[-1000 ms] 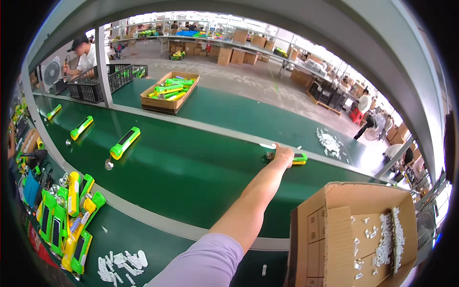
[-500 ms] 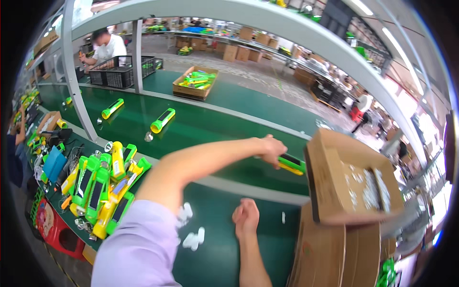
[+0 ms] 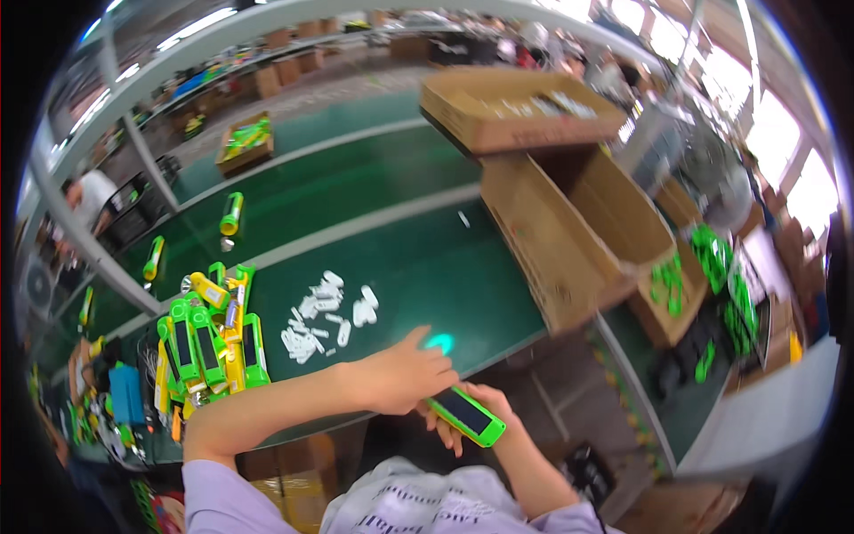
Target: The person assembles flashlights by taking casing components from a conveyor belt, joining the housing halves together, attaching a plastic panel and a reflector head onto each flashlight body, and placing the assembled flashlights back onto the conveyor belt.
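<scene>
Nearest me I see a pale grey shirt (image 3: 391, 498) with dark lettering printed across its front, the lines bending with the folds. Lilac sleeves (image 3: 227, 498) end short of both elbows. The left forearm reaches in from the left, nearly level, and the left grip (image 3: 411, 372) curls over the far-left end of a torch (image 3: 469, 416), its index finger pointing away; I cannot tell whether it pinches that end. The right forearm rises from the near right, and the right grip (image 3: 495, 402) is wrapped around the torch, thumb on one side, fingers beneath. The torch is green with a long dark panel facing up, slanting from far left to near right, held just on the near side of the green surface (image 3: 427, 258). I see a turquoise spot of light (image 3: 440, 343) right by the left fingers.

On the surface, loose white parts (image 3: 307, 320) lie beyond the left forearm, and a heap of green-and-yellow torches (image 3: 209, 343) sits farther left; small pale labels on some are too blurred for me to read. To the right stands an open carton (image 3: 551, 249), with a shallow carton (image 3: 525, 133) above its far end, whose side printing I cannot make out. Farther off, single torches (image 3: 231, 214) lie along the green belt (image 3: 347, 178), and a filled box (image 3: 245, 160) sits beyond.
</scene>
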A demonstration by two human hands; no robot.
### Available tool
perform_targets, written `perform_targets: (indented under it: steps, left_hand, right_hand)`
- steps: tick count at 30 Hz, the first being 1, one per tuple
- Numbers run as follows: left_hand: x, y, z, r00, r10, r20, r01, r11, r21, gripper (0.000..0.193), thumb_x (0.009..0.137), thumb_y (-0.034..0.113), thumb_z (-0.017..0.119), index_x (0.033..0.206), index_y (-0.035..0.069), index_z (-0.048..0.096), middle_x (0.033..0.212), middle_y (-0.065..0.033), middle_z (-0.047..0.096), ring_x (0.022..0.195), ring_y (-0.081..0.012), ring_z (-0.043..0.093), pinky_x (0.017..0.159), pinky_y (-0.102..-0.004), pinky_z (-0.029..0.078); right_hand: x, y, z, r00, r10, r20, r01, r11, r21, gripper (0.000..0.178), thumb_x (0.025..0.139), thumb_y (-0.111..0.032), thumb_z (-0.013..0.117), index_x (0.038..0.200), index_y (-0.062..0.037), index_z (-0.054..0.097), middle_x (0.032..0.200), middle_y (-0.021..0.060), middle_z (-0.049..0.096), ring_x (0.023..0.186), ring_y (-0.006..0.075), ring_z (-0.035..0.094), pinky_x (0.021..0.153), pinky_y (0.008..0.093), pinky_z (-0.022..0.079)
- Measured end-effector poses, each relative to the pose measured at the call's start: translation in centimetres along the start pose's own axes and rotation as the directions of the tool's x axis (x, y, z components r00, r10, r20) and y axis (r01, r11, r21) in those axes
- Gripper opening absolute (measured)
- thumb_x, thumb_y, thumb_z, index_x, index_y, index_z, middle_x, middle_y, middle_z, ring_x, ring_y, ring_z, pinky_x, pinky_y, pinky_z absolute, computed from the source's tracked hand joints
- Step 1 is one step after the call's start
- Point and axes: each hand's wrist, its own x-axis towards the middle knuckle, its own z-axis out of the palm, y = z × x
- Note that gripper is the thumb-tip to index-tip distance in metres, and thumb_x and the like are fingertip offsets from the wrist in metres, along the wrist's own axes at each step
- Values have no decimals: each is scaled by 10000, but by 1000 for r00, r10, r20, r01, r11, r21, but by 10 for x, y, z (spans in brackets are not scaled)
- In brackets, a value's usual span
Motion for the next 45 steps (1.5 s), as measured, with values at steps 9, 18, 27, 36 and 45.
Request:
perform_targets:
  steps: [9,18,27,36,45]
  left_hand:
    - [5,35,23,718,-374,-588,314,927,-206,648,749,143,785,1340,73,528,1267,-169,568,1108,-283,583,916,-416,474]
    - [7,57,88,501,-745,-441,346,639,-687,611,747,155,836,1265,-25,569,1082,-174,663,707,-191,694,586,-295,567]
    - [22,42,98,427,-842,-330,317,481,-817,599,753,4,758,1308,-62,543,1189,-182,656,811,-169,680,665,-286,580]
    - [31,36,103,353,-904,-242,202,326,-924,606,761,54,773,1317,-44,550,1077,-146,715,736,-148,681,697,-285,547]
    - [22,27,104,428,-901,-70,-97,31,-995,567,811,-34,706,1342,-67,511,1210,-171,640,904,-121,624,747,-244,539]
  right_hand:
    - [-8,38,21,818,-437,-375,398,900,-180,391,998,-414,488,1214,-89,499,949,104,604,743,208,638,587,351,559]
    - [29,46,11,663,-486,-570,348,874,-340,411,1044,-318,392,1411,-132,399,1197,58,552,1066,180,576,912,368,504]
    - [42,30,-1,624,-437,-648,326,899,-292,401,1080,-310,291,1365,-91,467,1187,47,576,1037,135,576,910,328,482]
    - [43,24,-7,630,-482,-609,394,874,-284,390,1080,-292,302,1374,-87,456,1134,34,581,995,108,572,873,293,488]
    - [40,19,-6,654,-497,-569,465,859,-216,368,1071,-278,338,1365,-83,444,1147,56,589,1016,128,590,880,310,499]
